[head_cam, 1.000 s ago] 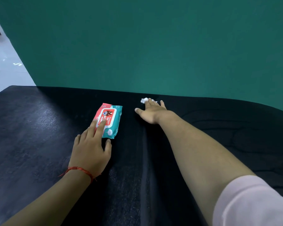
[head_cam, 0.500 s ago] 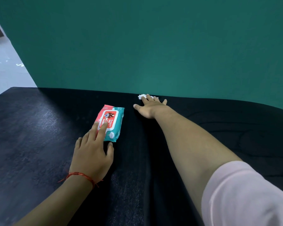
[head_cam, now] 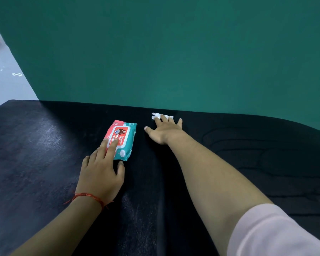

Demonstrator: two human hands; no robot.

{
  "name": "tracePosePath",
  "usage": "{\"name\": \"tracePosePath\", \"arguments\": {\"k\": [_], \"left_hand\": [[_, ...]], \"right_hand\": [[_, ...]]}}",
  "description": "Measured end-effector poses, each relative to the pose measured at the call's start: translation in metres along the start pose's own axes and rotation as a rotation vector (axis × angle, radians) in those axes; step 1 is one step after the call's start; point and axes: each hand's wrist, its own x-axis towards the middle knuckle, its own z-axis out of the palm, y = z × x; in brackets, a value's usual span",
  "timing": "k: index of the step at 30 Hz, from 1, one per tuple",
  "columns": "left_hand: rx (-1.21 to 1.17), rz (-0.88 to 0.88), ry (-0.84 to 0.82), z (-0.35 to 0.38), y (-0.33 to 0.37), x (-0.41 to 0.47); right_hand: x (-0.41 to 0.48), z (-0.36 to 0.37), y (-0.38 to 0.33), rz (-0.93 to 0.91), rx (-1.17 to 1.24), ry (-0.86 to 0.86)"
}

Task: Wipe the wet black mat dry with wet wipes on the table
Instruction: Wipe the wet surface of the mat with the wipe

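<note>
Pressing flat with fingers spread, my right hand (head_cam: pixel 164 131) pins what looks like a crumpled white wipe (head_cam: pixel 160 116) near the far edge of the black mat (head_cam: pixel 35 154), while my left hand (head_cam: pixel 100 174), fingers extended, rests on the wipes pack (head_cam: pixel 121 138) just beside it.

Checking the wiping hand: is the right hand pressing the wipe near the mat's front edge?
No, the right hand presses the wipe at the mat's far edge.
</note>
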Motion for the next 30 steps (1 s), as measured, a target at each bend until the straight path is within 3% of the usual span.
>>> {"name": "tracePosePath", "arguments": {"k": [30], "left_hand": [[-0.005,0.014,0.025,0.0,-0.001,-0.001]], "right_hand": [[-0.137,0.049,0.013,-0.132,0.013,0.046]]}}
